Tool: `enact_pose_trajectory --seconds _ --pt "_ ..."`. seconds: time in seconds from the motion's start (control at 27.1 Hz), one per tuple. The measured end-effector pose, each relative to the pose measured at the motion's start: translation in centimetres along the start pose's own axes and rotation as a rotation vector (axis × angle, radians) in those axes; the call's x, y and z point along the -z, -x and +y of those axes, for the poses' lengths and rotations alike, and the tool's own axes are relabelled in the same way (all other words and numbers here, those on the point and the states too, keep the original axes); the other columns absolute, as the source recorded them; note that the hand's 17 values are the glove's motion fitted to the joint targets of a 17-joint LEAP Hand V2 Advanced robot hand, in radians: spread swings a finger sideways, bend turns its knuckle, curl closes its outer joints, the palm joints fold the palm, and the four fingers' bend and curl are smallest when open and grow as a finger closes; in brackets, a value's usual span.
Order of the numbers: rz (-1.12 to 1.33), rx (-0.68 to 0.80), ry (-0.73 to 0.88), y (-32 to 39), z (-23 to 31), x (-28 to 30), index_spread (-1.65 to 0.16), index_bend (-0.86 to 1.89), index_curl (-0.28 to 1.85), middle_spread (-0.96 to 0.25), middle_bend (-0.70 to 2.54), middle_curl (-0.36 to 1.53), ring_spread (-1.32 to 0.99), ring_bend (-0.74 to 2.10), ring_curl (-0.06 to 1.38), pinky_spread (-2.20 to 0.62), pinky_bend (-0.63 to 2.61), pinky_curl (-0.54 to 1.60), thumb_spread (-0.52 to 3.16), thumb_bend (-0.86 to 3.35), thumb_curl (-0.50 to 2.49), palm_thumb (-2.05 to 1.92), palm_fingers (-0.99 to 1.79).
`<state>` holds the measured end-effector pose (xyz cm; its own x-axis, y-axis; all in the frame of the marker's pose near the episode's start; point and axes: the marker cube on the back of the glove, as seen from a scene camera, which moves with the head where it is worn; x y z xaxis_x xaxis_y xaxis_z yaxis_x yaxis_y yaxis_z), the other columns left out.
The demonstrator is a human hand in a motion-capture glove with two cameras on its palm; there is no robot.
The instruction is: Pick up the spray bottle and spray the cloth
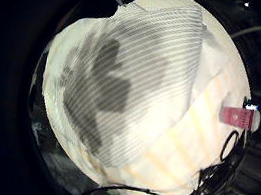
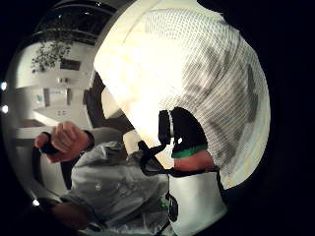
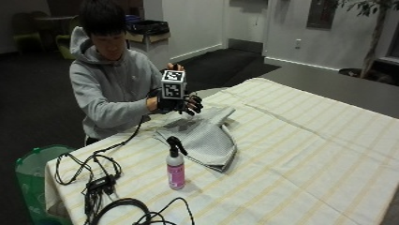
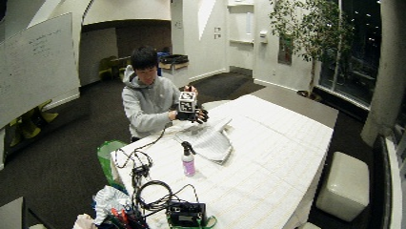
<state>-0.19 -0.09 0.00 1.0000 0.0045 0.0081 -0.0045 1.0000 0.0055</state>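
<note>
Tablecloth (image 3: 299,140), cream with pale yellow stripes, spread over the whole long table.

Seated at the far left edge: person in a grey hooded sweatshirt (image 3: 106,89), leaning over the work.

Black-gloved right hand (image 3: 182,104): raised above the far end of the cloth, apart from it, palm turned down toward the fabric. Fingers (image 3: 195,105) spread and straight, grasping nothing. Shown the same way in the wide outside view (image 4: 195,114). Bare left hand (image 3: 171,67): lifted just behind the gloved one, close to it; could not tell what, if anything, was pinched there.

Grey-white finely checked cloth (image 3: 203,137): lay crumpled flat on the tablecloth just in front of the person, one corner folded up toward the far right. Marked with dark damp patches (image 1: 104,85), large and irregular, filling much of the little finger side palm view; also seen as grey blotches on the same cloth (image 2: 216,73) in the thumb side palm view.

Spray bottle with pink liquid, clear neck and black trigger head (image 3: 175,169): stood upright on the tablecloth, near and slightly left of the cloth, just beside its near edge, touched by no hand. Caught again beside the cloth in the little finger side palm view (image 1: 238,117) and in the wide view (image 4: 188,161).

Black cables (image 3: 93,178): trailed from the gloved arm down across the left end of the table, looped in coils at the near left corner.

Green bin (image 3: 34,168): stood on the floor left of the table.
</note>
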Motion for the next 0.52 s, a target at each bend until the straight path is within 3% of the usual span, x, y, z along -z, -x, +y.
enact_pose_trajectory --seconds 0.52 --pt "0.008 -0.001 0.007 0.03 -0.08 -0.11 -0.33 0.12 0.13 -0.05 0.31 0.21 0.03 0.37 0.19 0.21 0.42 0.22 0.92 0.25 0.22 0.55 0.38"
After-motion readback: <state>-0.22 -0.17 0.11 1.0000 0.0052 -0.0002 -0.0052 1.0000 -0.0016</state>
